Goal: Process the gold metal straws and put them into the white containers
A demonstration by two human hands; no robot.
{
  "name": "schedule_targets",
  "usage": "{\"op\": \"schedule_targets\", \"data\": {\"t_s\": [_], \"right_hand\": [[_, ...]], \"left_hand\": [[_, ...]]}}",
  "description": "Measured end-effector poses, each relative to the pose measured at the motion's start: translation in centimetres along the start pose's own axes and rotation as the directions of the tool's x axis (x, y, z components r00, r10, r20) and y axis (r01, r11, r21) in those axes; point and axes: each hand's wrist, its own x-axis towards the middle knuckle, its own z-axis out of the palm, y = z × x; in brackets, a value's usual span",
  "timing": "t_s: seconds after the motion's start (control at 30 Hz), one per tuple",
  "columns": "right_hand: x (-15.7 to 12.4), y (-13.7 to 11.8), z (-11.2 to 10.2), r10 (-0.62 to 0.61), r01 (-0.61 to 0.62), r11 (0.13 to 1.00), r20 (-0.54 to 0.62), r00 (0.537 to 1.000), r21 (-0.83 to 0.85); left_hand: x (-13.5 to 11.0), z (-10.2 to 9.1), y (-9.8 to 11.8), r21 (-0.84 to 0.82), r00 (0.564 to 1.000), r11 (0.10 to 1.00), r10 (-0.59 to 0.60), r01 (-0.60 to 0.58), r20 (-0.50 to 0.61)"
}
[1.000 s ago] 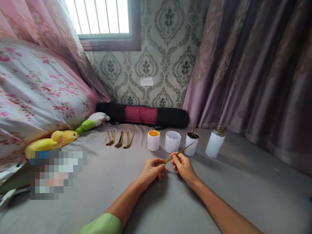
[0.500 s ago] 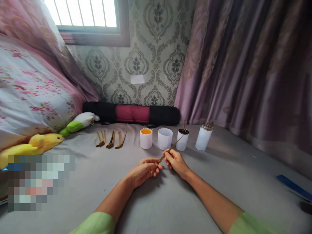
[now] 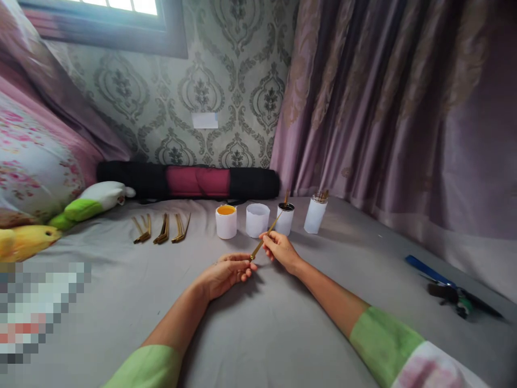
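A thin golden stick (image 3: 267, 235) slants up toward the cups, and both my hands pinch it. My left hand (image 3: 226, 272) closes on its lower end and rests on the grey sheet (image 3: 121, 302). My right hand (image 3: 279, 250) grips it a little higher. Just beyond stand a white cup of orange liquid (image 3: 226, 221), a plain white cup (image 3: 257, 220), a white cup of dark liquid (image 3: 285, 218) with a stick in it, and a white jar (image 3: 315, 213) with sticks in it.
Three bundles of golden sticks (image 3: 161, 229) lie left of the cups. A black and red roll (image 3: 189, 181) lies along the wall. Plush toys (image 3: 92, 198) and a floral pillow (image 3: 28, 172) are at left. A blue tool (image 3: 430, 270) and a dark object (image 3: 448, 293) lie at right, below the curtain (image 3: 383, 108).
The view has swung right and down, so everything has slid left in the picture. My hands keep their pinch on the stick, and the blue tool and dark object have come into sight.
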Motion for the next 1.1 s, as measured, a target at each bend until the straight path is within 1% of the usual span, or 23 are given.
{"op": "schedule_targets", "data": {"t_s": [0.13, 0.3, 0.53, 0.77, 0.9, 1.1], "right_hand": [[0.2, -0.7, -0.6, -0.013, 0.013, 1.000, -0.050, 0.999, 0.003], [0.8, -1.6, -1.5, -0.029, 0.031, 0.999, -0.119, 0.993, 0.019], [1.5, -2.8, -2.6, -0.027, 0.038, 0.998, -0.210, 0.977, 0.046], [1.9, -4.1, -3.6, -0.018, 0.028, 0.999, -0.294, 0.956, 0.027], [2.2, -4.3, -4.2, -0.032, 0.041, 0.999, -0.331, 0.943, 0.019], [2.2, -4.4, -4.8, -0.057, 0.048, 0.998, -0.354, 0.934, -0.035]], "left_hand": [[-0.2, 0.0, 0.1, -0.012, 1.000, 1.000, -0.013, 0.014, 0.011], [-0.3, 0.1, 0.2, -0.011, 1.000, 1.000, -0.011, 0.011, -0.007], [-0.1, -0.3, 0.0, -0.018, 1.000, 1.000, 0.002, -0.002, 0.025], [-0.1, -0.5, -0.1, -0.020, 1.000, 1.000, 0.008, -0.007, 0.017], [0.0, -0.8, -0.3, -0.026, 0.999, 0.999, 0.027, -0.026, 0.032], [0.0, -0.9, -0.4, -0.023, 0.999, 0.999, 0.036, -0.035, 0.035]]}}
